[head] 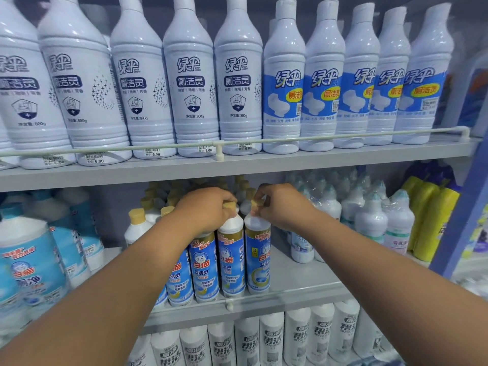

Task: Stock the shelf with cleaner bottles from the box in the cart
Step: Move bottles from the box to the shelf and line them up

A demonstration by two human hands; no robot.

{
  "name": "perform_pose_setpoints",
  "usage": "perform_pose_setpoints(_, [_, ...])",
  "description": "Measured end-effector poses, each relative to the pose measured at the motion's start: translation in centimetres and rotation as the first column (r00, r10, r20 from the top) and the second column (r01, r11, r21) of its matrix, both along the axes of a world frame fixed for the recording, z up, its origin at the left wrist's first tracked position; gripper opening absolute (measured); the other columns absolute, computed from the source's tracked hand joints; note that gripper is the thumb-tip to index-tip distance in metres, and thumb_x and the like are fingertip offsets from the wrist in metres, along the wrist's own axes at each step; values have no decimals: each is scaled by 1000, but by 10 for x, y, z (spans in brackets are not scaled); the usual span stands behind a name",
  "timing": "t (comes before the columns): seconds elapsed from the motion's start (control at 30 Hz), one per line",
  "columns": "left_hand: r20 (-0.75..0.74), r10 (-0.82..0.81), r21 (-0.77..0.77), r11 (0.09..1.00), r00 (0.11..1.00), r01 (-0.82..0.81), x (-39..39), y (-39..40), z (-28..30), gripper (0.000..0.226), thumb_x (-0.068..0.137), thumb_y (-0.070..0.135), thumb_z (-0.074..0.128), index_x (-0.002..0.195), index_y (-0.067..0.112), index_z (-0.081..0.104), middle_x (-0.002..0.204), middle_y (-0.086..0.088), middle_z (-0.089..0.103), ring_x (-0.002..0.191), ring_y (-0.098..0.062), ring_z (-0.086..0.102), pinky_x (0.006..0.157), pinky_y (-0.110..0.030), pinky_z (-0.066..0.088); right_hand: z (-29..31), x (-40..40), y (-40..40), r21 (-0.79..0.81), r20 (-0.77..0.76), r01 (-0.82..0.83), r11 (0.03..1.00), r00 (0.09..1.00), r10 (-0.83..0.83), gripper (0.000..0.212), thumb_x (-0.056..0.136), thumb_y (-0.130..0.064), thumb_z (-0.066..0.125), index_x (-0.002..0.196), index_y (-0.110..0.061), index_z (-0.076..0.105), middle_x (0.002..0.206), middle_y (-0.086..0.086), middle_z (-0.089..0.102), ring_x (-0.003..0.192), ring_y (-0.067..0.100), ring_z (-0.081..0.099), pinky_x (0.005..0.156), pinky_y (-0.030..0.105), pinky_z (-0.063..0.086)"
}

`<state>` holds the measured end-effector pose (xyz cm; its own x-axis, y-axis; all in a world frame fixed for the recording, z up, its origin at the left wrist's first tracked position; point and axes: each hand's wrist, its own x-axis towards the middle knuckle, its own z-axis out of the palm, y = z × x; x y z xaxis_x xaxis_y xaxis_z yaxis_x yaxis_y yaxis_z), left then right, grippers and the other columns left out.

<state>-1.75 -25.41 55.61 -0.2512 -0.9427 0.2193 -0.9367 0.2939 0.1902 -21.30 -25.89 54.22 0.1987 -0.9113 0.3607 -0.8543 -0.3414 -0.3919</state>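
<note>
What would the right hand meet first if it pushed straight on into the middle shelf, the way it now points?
Probably the gold-capped bottles standing in rows behind. The right hand already pinches the cap of a front bottle, so that one would be pushed back into them; depth is unclear.

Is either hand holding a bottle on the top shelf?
No. The left hand and right hand both grip gold caps of blue-labelled bottles on the middle shelf, below the top shelf.

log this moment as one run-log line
step: placing bottles on middle shelf | left hand: grips gold-capped bottle top | right hand: pinches cap of neighbouring bottle | both bottles upright at shelf front
</note>
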Motion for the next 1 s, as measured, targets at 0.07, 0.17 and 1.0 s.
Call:
perform_pose_setpoints(0.07, [10, 11, -32, 999, 1000, -10, -3, 1, -2, 37, 91, 46, 64, 127, 37, 65, 126, 6, 68, 110, -21, 62, 86, -31, 50, -1, 1, 1, -12, 9, 7, 1000, 1000, -7, 26, 84, -32, 75, 105, -19, 70, 100, 4, 72, 84, 23, 66, 67, 27, 50])
perform_pose_setpoints(0.17, [15, 22, -66, 998, 1000, -21, -5, 2, -4, 38, 91, 47, 65, 127, 34, 65, 124, 3, 69, 108, -23, 63, 83, -30, 49, -4, 5, 0, -28, 31, 32, 999, 999, -32, 23, 84, -32, 73, 102, -19, 70, 96, 6, 72, 80, 23, 65, 64, 26, 49])
perform_pose_setpoints(1.0, [-77, 53, -162, 985, 996, -65, -2, 5, -16, 38, 89, 49, 66, 123, 33, 68, 119, 0, 70, 105, -23, 62, 80, -29, 46, -6, 4, 0, -36, 23, 49, 998, 999, -48, 29, 84, -45, 72, 100, -20, 68, 90, 4, 70, 77, 21, 64, 66, 31, 53])
